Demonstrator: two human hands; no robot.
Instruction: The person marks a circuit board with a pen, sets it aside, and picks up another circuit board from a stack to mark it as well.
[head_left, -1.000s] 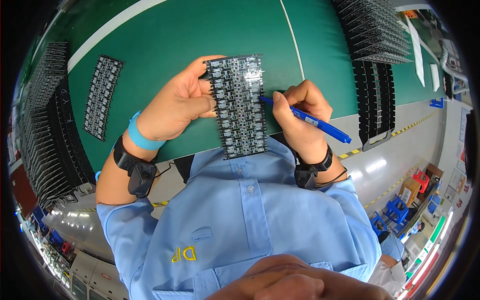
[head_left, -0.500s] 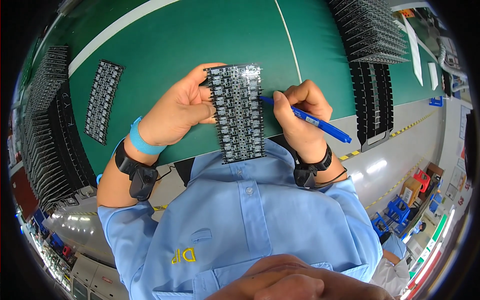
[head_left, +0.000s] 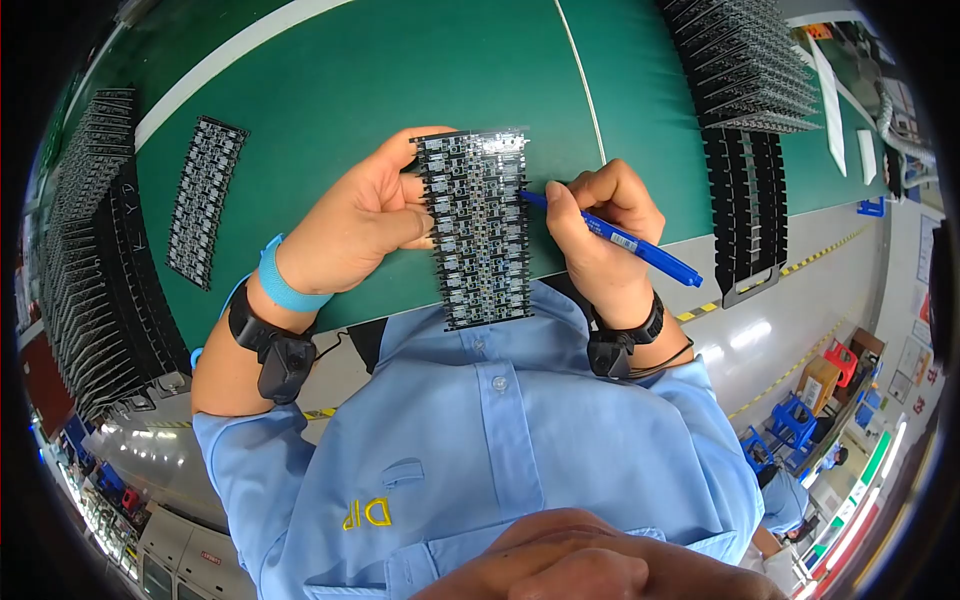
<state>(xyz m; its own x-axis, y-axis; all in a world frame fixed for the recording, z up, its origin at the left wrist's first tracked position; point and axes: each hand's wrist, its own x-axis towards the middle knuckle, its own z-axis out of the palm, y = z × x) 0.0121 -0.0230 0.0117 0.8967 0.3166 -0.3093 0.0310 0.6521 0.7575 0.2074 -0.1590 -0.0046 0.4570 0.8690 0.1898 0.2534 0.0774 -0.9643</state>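
My left hand (head_left: 365, 225) grips a black circuit board panel (head_left: 478, 235) by its left edge, thumb on the face and fingers partly hidden behind. The panel is long and narrow, covered with rows of small components, and held up in front of my chest over the table's near edge. In my right hand (head_left: 610, 230) is a blue marker pen (head_left: 640, 250), pinched between thumb and fingers. Its tip end is at the panel's right edge, in the upper half; whether it touches cannot be told. A similar panel (head_left: 207, 200) lies on the green table to the left.
Black slotted racks hold many upright boards, one rack (head_left: 95, 260) at the far left and another (head_left: 745, 70) at the back right, whose slotted base (head_left: 748, 210) reaches the near edge. The green table (head_left: 440, 60) carries a white line. Blue stools (head_left: 795, 420) stand on the floor at right.
Both hands, the panel and the pen have stayed nearly still. The view has shifted very slightly. A person in the lower right background has moved.
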